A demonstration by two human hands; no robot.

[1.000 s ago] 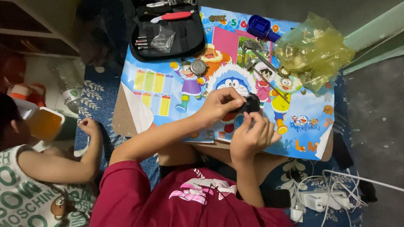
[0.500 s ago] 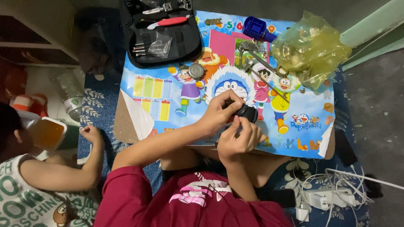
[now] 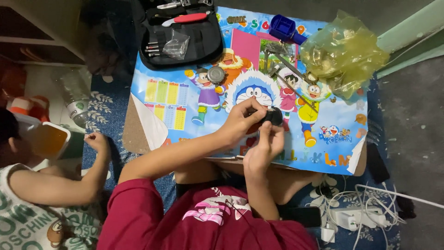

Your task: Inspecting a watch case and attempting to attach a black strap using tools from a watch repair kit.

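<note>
Between both hands [image 3: 252,132], half-hidden black object [image 3: 273,116]

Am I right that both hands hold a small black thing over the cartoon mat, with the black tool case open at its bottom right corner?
Not quite. In the head view the tool case lies at the mat's top left, not bottom right. Both the left hand and right hand do hold the small black thing.
</note>
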